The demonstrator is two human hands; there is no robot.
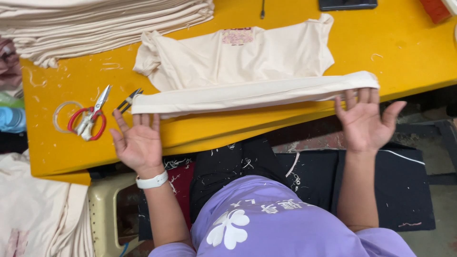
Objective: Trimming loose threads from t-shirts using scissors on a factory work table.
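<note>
A cream T-shirt (pixel 243 62) with a pink print near its collar lies on the yellow table (pixel 419 52). Its lower hem (pixel 252 95) is folded up into a long band along the table's front edge. My left hand (pixel 138 143), with a white wristband, is palm up with fingers spread, fingertips under the band's left end. My right hand (pixel 364 121) is likewise palm up, fingertips touching the band's right end. Neither hand grips the cloth.
A tall stack of folded cream shirts (pixel 100 24) sits at the table's far left. Red-handled scissors (pixel 90 119), a tape ring (pixel 62 114) and small snips (pixel 128 100) lie left of the shirt. More cream cloth (pixel 33 214) hangs at lower left beside a beige stool (pixel 102 214).
</note>
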